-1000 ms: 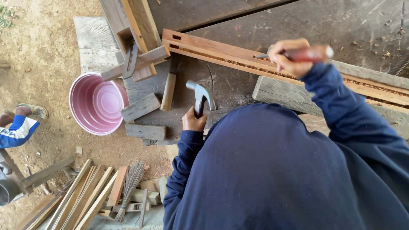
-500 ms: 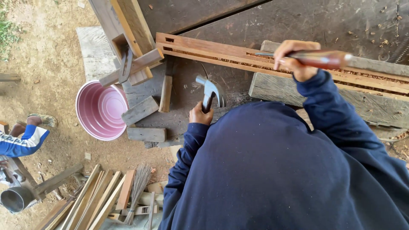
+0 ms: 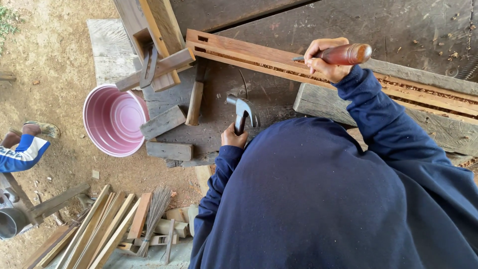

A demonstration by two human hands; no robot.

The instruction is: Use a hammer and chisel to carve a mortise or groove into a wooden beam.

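While the right hand [image 3: 326, 59] is closed round the reddish wooden handle of a chisel [image 3: 343, 54], its blade points left and down toward the long slotted rail [image 3: 259, 54] that lies across the dark bench [image 3: 279, 20]. Wood chips fill the groove of the rail to the right of the hand. The left hand [image 3: 233, 135] has its grip shut on the handle of a claw hammer [image 3: 242, 111], whose steel head is raised above the bench, well apart from the chisel. A thick grey beam [image 3: 318, 102] lies just under the rail. To the left, short wood blocks [image 3: 163, 122] lie scattered near a pink basin [image 3: 113, 119] that stands on the dirt floor. Lower down, a bundle of slats [image 3: 97, 229] and a small broom [image 3: 153, 214] lie on the ground. At the far left edge, another person's blue sleeve [image 3: 22, 152] shows.
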